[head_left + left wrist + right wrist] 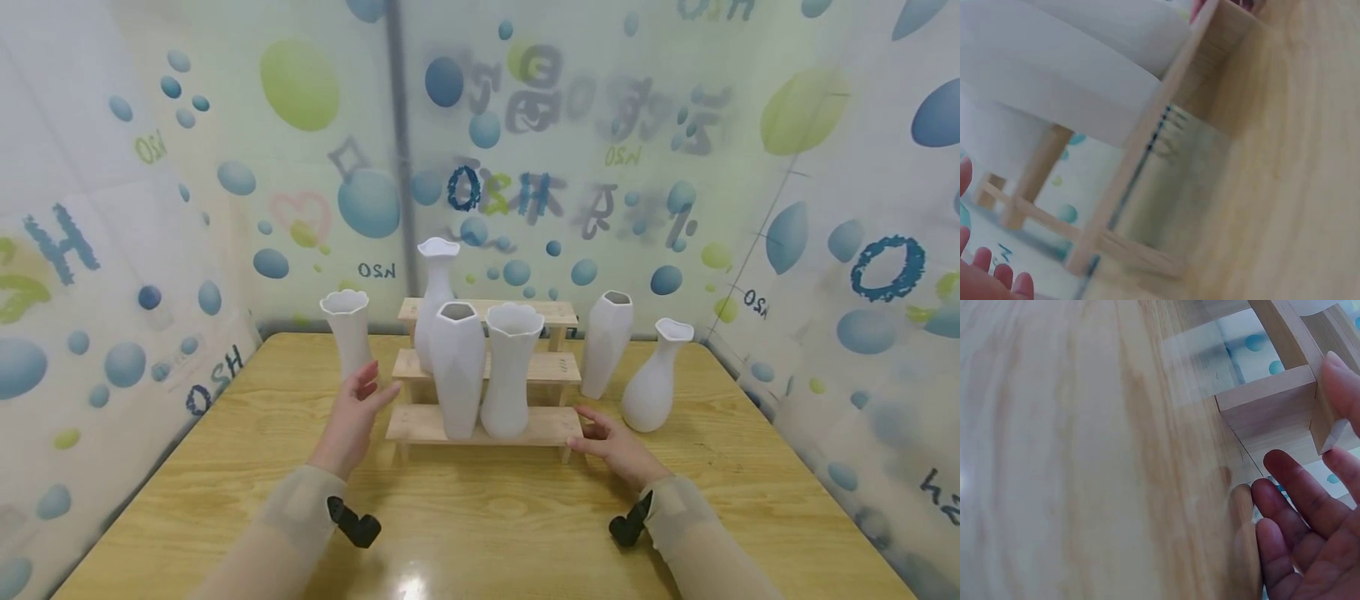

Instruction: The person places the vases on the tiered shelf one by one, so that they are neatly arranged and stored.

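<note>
A three-tier wooden stand [551, 423] stands mid-table. Its bottom tier carries a white faceted vase [459, 375] and, to the right, a white scalloped-rim vase [513, 375]. Behind them, a slim-necked white vase [437, 292] is on the middle tier. At the stand's right front corner, my right hand [615, 447] pinches the bottom board's end [1319, 434] between thumb and index finger; the other fingers extend below. My left hand [354, 421], fingers relaxed and holding nothing, is off the stand's left end, in front of a fluted white vase [348, 333] whose base it hides.
Right of the stand, another faceted white vase [607, 346] and a round-bellied white vase [651, 387] stand on the wooden table [480, 517]. Patterned curtains [300, 208] enclose the table at the back and both sides.
</note>
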A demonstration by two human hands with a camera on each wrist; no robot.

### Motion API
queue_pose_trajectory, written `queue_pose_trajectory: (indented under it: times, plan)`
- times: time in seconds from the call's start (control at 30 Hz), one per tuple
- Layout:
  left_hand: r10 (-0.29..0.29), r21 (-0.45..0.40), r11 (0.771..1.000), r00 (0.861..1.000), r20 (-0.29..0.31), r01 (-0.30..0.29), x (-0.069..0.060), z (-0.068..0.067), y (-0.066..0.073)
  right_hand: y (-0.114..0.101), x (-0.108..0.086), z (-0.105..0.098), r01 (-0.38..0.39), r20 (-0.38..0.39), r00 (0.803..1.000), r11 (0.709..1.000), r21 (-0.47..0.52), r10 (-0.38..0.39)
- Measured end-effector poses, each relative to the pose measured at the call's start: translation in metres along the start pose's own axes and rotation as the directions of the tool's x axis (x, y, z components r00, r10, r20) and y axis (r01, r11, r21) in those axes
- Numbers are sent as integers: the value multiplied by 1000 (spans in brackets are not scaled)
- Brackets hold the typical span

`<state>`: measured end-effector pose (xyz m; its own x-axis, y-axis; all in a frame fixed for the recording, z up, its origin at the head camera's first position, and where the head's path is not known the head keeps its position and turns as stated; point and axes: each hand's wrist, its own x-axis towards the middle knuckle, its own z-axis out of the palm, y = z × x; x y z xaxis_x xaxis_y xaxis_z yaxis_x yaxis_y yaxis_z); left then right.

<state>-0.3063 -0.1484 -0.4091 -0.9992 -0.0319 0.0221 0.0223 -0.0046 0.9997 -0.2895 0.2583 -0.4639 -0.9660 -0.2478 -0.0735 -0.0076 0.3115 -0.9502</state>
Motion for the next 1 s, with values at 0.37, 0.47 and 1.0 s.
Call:
queue_pose_trajectory:
  times: [0.37,0.47,1.0]
  plan:
    - [-97,71,994,974,206,84,-5,-17,-49,-1,-1,0,-3,0,1000,1000,-9,3]
    - [-109,79,993,964,243,92,-3,-19,-58,0,0,-1,-8,2,1000,1000,-10,8]
    - [-86,62,996,932,353,69,4,-30,-75,-1,-10,-15,16,52,999,998,-64,-13]
